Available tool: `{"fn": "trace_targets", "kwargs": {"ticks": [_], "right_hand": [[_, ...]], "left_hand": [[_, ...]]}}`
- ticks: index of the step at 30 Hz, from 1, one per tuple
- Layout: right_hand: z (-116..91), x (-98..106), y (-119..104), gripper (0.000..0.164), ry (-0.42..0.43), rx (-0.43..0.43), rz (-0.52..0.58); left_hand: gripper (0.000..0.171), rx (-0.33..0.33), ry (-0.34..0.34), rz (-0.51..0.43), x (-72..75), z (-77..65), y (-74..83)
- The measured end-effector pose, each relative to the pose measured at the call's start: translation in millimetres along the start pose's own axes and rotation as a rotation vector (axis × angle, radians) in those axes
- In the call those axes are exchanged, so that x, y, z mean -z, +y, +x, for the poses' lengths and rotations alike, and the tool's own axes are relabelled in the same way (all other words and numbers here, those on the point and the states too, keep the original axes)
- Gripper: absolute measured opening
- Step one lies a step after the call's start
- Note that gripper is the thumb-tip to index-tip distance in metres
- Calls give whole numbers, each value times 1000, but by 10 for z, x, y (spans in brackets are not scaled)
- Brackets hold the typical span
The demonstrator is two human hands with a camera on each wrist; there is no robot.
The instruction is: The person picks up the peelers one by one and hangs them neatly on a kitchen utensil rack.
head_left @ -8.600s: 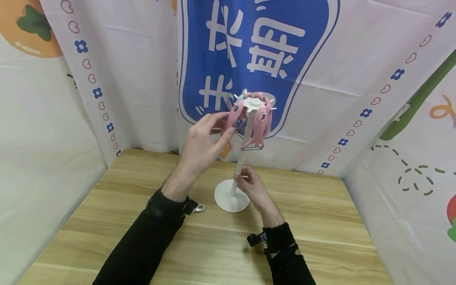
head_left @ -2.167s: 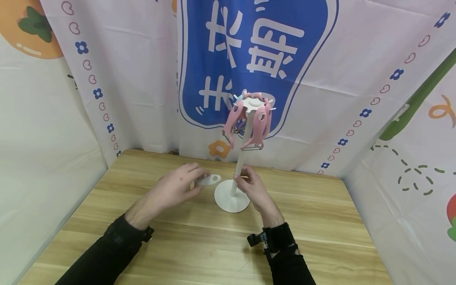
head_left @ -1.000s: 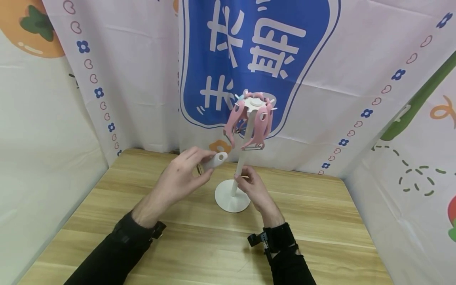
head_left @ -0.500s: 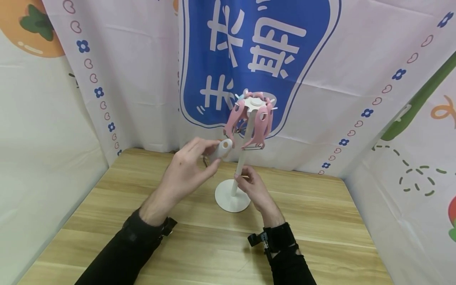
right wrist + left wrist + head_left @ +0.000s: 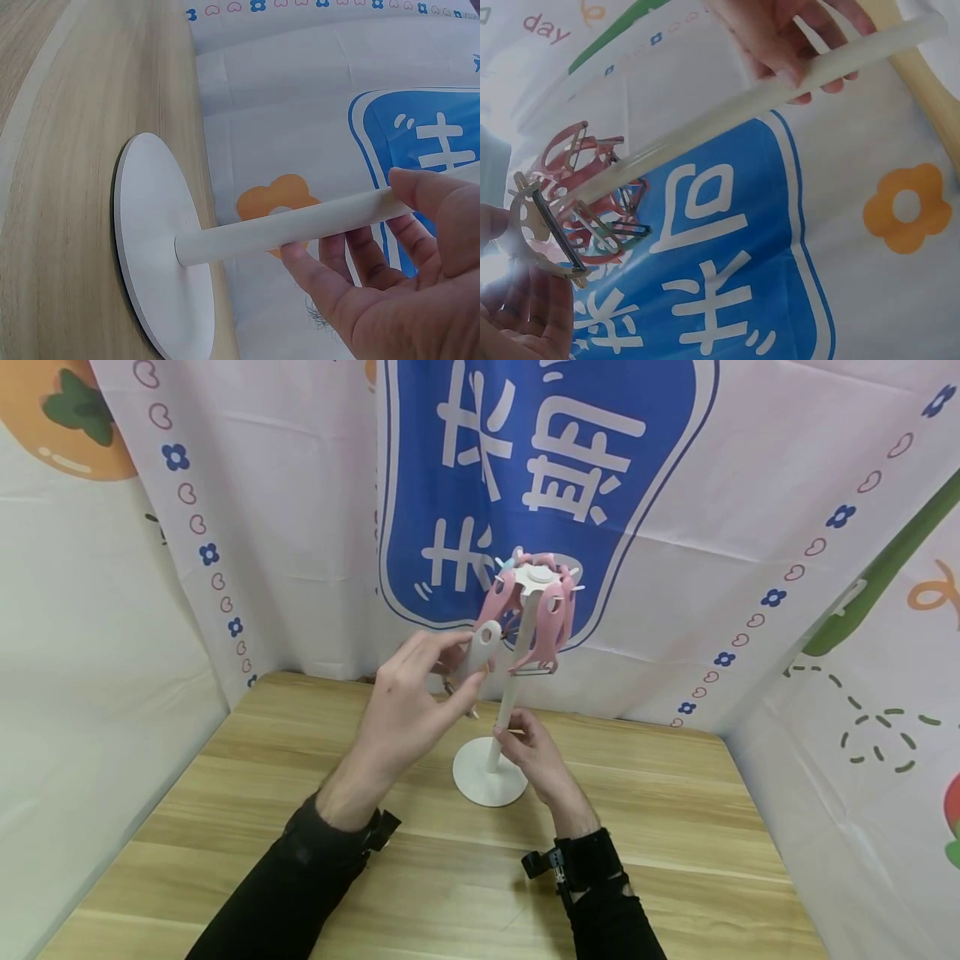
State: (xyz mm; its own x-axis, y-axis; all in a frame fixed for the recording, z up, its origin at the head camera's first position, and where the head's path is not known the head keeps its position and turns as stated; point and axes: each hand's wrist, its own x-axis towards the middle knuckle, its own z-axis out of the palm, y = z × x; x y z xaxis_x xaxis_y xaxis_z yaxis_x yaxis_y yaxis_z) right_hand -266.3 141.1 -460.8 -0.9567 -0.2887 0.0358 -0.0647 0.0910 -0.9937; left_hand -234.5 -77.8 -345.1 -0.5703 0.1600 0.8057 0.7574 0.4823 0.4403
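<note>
A: So where does everything sit?

B: The left hand (image 5: 408, 693) pinches a white clip (image 5: 480, 647) at the frame's centre, lifted just beside the pink clips (image 5: 536, 618) hanging off the stand (image 5: 489, 772). The right hand (image 5: 528, 752) curls its fingers round the pole, lower centre, above the desk (image 5: 225, 793).

A: How would you hang it well?

B: I'd judge the hole end should lead upward toward a free peg, approached slowly so the neighbours aren't knocked, with the pole gripped firmly so the stand can't tip.
</note>
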Motion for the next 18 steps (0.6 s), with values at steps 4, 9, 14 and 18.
{"fn": "trace_targets", "kwargs": {"ticks": [4, 9, 14, 18], "right_hand": [[3, 0, 1, 39, 5, -5, -2], [6, -6, 4, 37, 15, -9, 1], [11, -6, 11, 38, 15, -15, 2], [15, -2, 9, 39, 12, -25, 6]], "left_hand": [[42, 21, 5, -18, -38, 43, 69], [42, 52, 21, -7, -74, 112, 147], [42, 65, 54, -29, -122, 211, 211], [43, 78, 62, -41, -169, 271, 251]]}}
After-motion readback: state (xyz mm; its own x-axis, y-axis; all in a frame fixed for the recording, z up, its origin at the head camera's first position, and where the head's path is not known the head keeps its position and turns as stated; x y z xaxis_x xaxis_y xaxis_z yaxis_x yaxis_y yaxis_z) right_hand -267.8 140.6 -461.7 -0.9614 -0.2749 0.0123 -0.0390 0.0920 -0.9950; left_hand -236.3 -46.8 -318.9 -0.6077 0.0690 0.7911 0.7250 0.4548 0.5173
